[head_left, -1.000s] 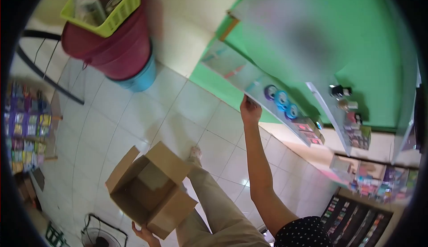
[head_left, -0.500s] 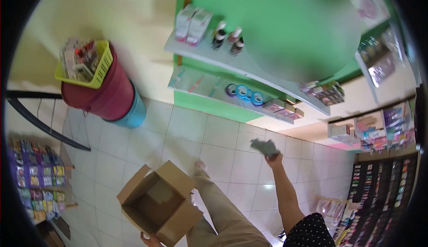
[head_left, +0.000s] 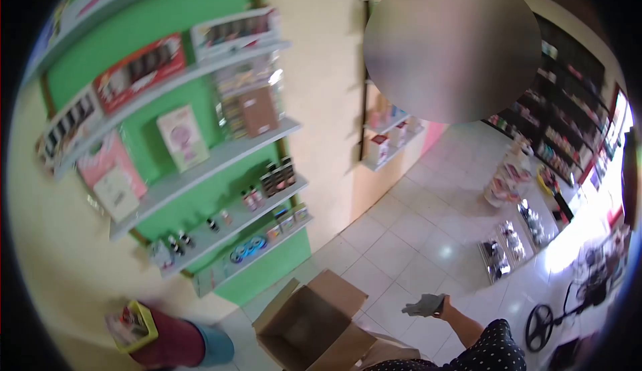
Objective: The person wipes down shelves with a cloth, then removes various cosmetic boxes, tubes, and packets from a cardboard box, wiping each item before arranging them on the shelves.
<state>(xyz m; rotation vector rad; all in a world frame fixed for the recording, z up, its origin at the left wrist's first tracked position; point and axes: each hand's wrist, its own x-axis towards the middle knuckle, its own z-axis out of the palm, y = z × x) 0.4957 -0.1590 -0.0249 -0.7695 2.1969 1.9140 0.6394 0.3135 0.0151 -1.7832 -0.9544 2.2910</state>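
My right hand [head_left: 443,306] is closed round a crumpled grey cloth [head_left: 422,305], held out over the tiled floor at the lower right. To its left, an open cardboard box [head_left: 304,327] with its flaps spread stands against my body at the bottom of the view. The inside of the box looks brown and plain. My left hand is not in view; the box and the frame's lower edge hide where it was.
Green-backed shelves [head_left: 231,160] with boxed goods and small bottles line the left wall. Below them stand a red bin [head_left: 170,337] with a yellow basket [head_left: 148,324] and a blue bin [head_left: 215,345]. A glass display counter [head_left: 515,244] and dark shelves [head_left: 568,103] are at the right.
The view has swung right and up, bringing more shelves, the counter and the doorway in. My left hand has dropped out of view. My right hand still holds the cloth.
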